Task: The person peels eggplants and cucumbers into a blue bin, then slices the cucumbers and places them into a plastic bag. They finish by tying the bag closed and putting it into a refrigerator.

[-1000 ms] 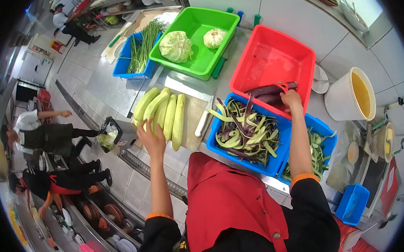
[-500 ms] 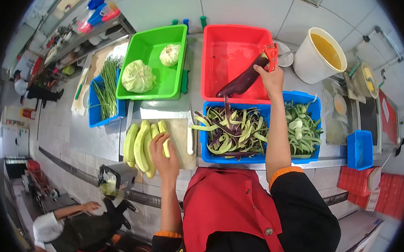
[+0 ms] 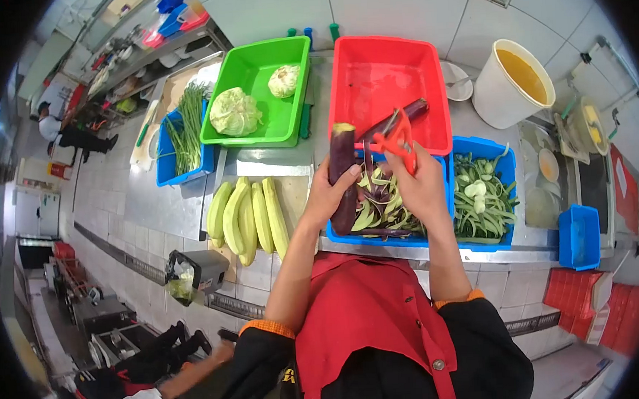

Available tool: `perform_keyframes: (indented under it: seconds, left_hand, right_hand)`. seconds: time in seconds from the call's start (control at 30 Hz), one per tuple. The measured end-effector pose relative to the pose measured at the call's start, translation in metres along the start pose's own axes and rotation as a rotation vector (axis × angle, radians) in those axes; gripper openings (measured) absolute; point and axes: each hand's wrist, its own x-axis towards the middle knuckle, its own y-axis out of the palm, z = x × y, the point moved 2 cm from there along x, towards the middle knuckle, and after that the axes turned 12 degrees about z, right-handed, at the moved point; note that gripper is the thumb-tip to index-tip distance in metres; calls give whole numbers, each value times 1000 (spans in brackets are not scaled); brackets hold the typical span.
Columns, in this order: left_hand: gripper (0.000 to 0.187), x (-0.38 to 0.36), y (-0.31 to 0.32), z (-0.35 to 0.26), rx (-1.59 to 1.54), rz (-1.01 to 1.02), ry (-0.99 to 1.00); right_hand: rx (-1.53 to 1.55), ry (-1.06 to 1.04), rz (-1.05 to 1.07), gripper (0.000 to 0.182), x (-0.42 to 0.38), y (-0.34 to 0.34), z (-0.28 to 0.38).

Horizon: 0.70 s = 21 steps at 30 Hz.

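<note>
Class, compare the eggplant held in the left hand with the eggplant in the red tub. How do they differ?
The held eggplant is gripped by the left hand; the tub eggplant lies in the red tub.
The held eggplant points away from the wearer; the tub eggplant slants sideways.
The held eggplant shows a pale end; the tub eggplant shows none.
Both have dark purple skin.

No legible text, label, brand, number or sign. Yellow marking (image 3: 289, 376): located on the black jacket (image 3: 486, 350), beside the red apron (image 3: 365, 305); characters too small to read.
</note>
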Motion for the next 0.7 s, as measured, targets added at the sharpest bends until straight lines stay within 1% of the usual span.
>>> perform_keyframes:
  seconds: [0.03, 0.07, 0.1, 0.13, 0.17, 0.2, 0.23, 0.27, 0.3, 0.37, 0.4, 0.5, 0.6, 0.67, 0.7]
  left_hand:
    - [37, -3, 0, 8, -49, -53, 15]
    - [38, -7, 2, 14, -100, -104, 30]
    - [49, -9, 6, 17, -105, -118, 88]
    - [53, -12, 10, 20, -129, -127, 82]
    - [56, -14, 14, 23, -153, -135, 75]
    - [60, -16, 19, 26, -175, -141, 67]
    - [64, -17, 26, 24, -123, -180, 66]
    - [64, -20, 29, 28, -113, -177, 80]
    - [64, -21, 32, 30, -101, -170, 95]
    - [64, -21, 41, 31, -75, -159, 114]
    - [64, -21, 49, 30, -105, -188, 140]
    - [64, -20, 67, 21, -98, -250, 191]
    - [65, -19, 70, 18, -23, -264, 179]
    - [64, -16, 64, 26, 146, -355, 192]
    - [63, -16, 67, 22, 173, -376, 194]
  right_hand:
    - [40, 246, 123, 31, -12, -12, 24]
    - [18, 127, 99, 32, -19, -9, 20]
    - [-4, 6, 70, 34, -22, -5, 16]
    - [-25, -114, 40, 35, -27, -3, 15]
    - [-45, -109, 79, 39, -34, -5, 13]
    - [-76, -193, 71, 41, -34, -5, 14]
    - [-105, -277, 61, 42, -33, -5, 14]
    - [-132, -356, 51, 43, -34, -5, 13]
    - [-123, -334, 94, 42, -35, -7, 17]
    - [-150, -313, 89, 40, -35, -10, 20]
    - [-164, -302, 88, 39, -35, -11, 21]
    - [-133, -350, 28, 37, -33, -15, 23]
    - [-92, -385, 11, 37, -30, -20, 22]
    - [-94, -386, 19, 36, -30, -22, 21]
    - [-109, -379, 26, 36, -30, -24, 20]
